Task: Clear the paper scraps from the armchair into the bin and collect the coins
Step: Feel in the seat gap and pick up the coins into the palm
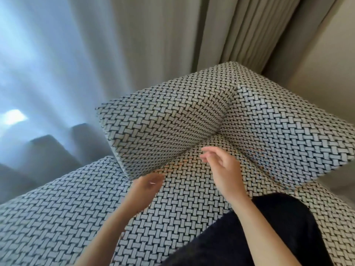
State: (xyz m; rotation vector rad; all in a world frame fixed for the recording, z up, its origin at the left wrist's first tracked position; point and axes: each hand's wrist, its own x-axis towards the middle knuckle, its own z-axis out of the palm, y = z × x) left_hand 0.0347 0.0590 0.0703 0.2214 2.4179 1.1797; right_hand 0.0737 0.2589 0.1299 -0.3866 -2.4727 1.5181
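Note:
The armchair is covered in a black-and-white basket-weave fabric, and its seat cushion fills the lower middle of the view. My left hand hovers over the seat by the left armrest, palm turned up and lightly cupped. A tiny pale speck lies on the palm, too blurred to identify. My right hand hangs above the seat near the back crease, its fingers relaxed and reaching toward the crease with nothing visible between them. No other scraps, coins or bin are in view.
Grey curtains hang behind the chair, with bright sheer curtain at the left. A dark garment on my leg covers the seat's front right. A beige wall stands at the right.

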